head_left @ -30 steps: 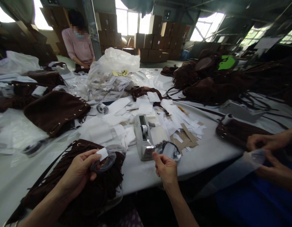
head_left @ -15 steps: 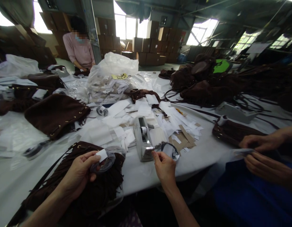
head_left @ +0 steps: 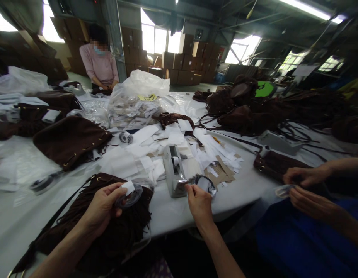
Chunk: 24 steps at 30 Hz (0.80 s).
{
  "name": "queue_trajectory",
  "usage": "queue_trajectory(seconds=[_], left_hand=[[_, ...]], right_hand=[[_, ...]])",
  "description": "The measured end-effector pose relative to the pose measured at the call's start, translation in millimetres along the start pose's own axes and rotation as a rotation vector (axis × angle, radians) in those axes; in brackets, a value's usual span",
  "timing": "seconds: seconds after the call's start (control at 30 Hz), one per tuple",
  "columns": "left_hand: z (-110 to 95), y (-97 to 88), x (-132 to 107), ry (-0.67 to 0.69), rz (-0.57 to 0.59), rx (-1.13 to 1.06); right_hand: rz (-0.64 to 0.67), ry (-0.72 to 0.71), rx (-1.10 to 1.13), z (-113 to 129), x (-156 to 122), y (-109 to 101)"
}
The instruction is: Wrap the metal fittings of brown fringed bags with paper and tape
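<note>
Left hand point(head_left: 103, 202) is closed in a pinch: white card point(head_left: 128, 187) gripped between thumb and fingers, grey coil point(head_left: 135, 197) held along with it, both over a dark fringed bag point(head_left: 129, 229) at the near left of the desk point(head_left: 248, 187). Handling, as judged: coil light, soft, a bit springy, could unwind if its end is let go; best held across the flat sides with the outer turn pinned. Card thin and easily creased; best taken by one edge. Bag limp; fringe could snag, so rim or strap is preferred.

Right hand point(head_left: 200, 202) is pinched at the front edge of the tape dispenser point(head_left: 174, 173); whether a tape end is held can't be told. Dispenser is judged stiff and fairly heavy; best gripped by the side walls, clear of the cutting edge.

Dark bundle point(head_left: 209, 184) is partly hidden behind the right hand. Farther out, white sheets point(head_left: 121, 162) and cardboard strips point(head_left: 224, 170) are scattered. At far right, clear plastic point(head_left: 279, 193) is held in a co-worker's hands point(head_left: 312, 202).
</note>
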<state>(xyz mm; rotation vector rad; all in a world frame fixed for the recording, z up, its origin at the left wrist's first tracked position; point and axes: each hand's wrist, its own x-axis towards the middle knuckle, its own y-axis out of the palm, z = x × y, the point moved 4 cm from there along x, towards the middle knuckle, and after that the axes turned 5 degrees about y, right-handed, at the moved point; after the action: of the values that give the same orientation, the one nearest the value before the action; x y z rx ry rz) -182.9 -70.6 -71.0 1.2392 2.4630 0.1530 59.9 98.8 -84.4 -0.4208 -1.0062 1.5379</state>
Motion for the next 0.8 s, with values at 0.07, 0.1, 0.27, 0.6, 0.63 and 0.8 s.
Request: queue_trajectory(seconds=[0.07, 0.1, 0.27, 0.6, 0.63, 0.8], left_hand=[[0.5, -0.5, 0.3, 0.011, 0.003, -0.003], [0.6, -0.5, 0.3, 0.013, 0.004, -0.003], [1.6, -0.8, -0.1, 0.033, 0.011, -0.006], [-5.7, 11.0, -3.4, 0.108, 0.072, 0.027], [-8.1, 14.2, -5.3, 0.127, 0.078, 0.029], [-15.9, 24.6, -18.9, 0.203, 0.071, 0.103]], right_hand=[[0.013, 0.003, -0.019, 0.6, -0.1, -1.1], [0.025, 0.015, -0.007, 0.0, 0.0, -1.1], [0.173, 0.186, 0.242, -14.3, -1.2, 9.9], [0.356, 0.087, 0.487, 35.9, -42.5, -27.7], [0.436, 0.044, 0.560, 53.7, -47.3, -32.7], [0.641, -0.109, 0.889, 125.8, -61.8, -40.0]])
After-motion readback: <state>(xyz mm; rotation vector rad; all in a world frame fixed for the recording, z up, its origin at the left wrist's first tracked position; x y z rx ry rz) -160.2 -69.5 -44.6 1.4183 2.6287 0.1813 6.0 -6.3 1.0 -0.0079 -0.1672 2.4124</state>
